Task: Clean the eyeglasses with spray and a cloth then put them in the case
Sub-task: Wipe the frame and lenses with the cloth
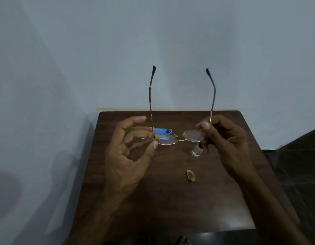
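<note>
Left hand (128, 152): grasping; thumb and fingertips pinch the left hinge corner of the eyeglasses, the remaining fingers loosely curled.
Right hand (227, 142): grasping; thumb and forefinger pinch the right temple just above its hinge.
Eyeglasses: thin round gold-coloured metal-framed eyeglasses (193, 136), held in the air between both hands over the far half of the table. Both temples are unfolded and stand upward, their dark tips against the wall.
Spray bottle: small clear plastic bottle (197, 152), upright on the table just below the right lens. Its top is hidden behind the right fingers.
Case: blue rectangular case (162, 131), lying on the table on the far side and partly seen through the left lens. Open or closed cannot be told.
Cloth: small crumpled yellowish cloth (190, 175), on the table nearer than the bottle and apart from it.
Table: dark brown wooden table (170, 209), its far edge against a pale grey-blue wall (153, 41).
Floor: dark floor (298, 174), to the right of the table.
</note>
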`<state>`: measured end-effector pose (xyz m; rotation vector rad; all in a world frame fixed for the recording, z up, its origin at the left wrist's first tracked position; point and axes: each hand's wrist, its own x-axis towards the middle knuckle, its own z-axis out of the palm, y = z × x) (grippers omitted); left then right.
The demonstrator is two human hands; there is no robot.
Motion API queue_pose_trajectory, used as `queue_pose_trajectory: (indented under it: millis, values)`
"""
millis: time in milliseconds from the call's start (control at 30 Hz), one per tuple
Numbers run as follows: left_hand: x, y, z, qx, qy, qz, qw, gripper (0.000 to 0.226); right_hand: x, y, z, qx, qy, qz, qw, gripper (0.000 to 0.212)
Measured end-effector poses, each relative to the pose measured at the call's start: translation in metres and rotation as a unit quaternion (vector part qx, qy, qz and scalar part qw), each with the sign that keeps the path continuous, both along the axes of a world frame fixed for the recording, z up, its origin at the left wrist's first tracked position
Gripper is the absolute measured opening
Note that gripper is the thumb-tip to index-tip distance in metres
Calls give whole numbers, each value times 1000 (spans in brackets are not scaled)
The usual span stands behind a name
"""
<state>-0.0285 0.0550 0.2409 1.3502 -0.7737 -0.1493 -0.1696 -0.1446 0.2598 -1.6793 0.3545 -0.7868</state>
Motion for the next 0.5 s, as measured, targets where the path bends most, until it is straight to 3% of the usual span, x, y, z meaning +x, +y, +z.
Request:
queue_pose_trajectory:
  millis: [67,233,400,500]
  values:
    - [0,0,-1,-20,38,22,999,49,2,9,1,-50,-8,-24,998,14]
    - [3,-4,-14,-2,70,67,995,17,9,26,-9,-142,-21,-86,986,13]
    - [7,-14,-29,-2,208,23,978,17,12,25,-29,-196,-10,-136,971,13]
    - [5,-20,-37,18,228,7,973,18,11,19,-40,-186,1,-146,972,8]
